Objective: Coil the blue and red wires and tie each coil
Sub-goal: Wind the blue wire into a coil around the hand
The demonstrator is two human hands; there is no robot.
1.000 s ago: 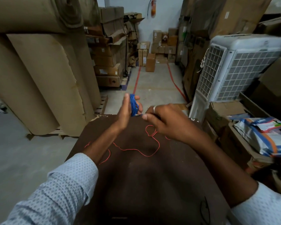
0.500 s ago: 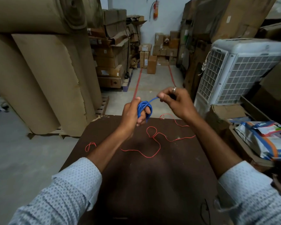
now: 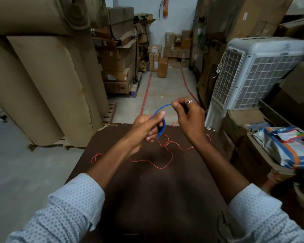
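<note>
My left hand [image 3: 145, 128] is closed around a small coil of blue wire [image 3: 162, 128], held above the far edge of the dark brown table [image 3: 156, 190]. A free strand of that blue wire arcs up to the right, where my right hand [image 3: 188, 116] pinches its end between thumb and fingers. The thin red wire [image 3: 165, 156] lies loose and uncoiled on the table below both hands, with one end curled at the left [image 3: 96, 156]. Part of the blue coil is hidden inside my left palm.
Large brown cardboard rolls [image 3: 47, 81] stand at the left. A white air cooler [image 3: 253, 74] and open boxes with packets [image 3: 284, 144] crowd the right side. Stacked cartons line an aisle marked with red floor lines [image 3: 146, 92] beyond the table.
My right hand has pulled the free blue strand up and to the right, away from the coil. My left hand has turned and lowered a little, still around the coil.
</note>
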